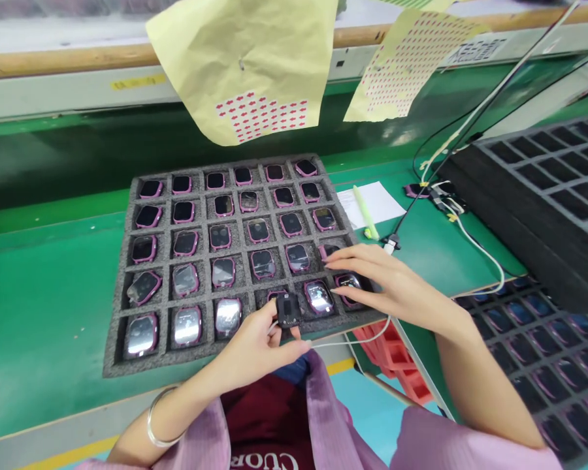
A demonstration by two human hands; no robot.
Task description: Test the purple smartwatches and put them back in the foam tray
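A grey foam tray [164, 294] lies in front of me, with square smartwatch cases in purple frames in its compartments. My left hand [262, 339] is closed around a small black square charger [289, 310] with a white cable [345, 341], held over the tray's front row. It partly covers a watch beneath. My right hand [387, 281] reaches over the tray's right edge, fingers stretched and apart. Its fingertips are at a purple watch [329, 250] in the second row from the front, partly hidden. Below them sits another watch [350, 287]; a watch with a lit screen [319, 297] lies beside it.
A green pen [365, 210] lies on white paper [382, 203] behind the tray. Cables [475, 245] and a black foam block [529, 215] stand at the right. Another tray of watches [558, 359] is at lower right. Yellow sticker sheets [255, 59] hang from the shelf.
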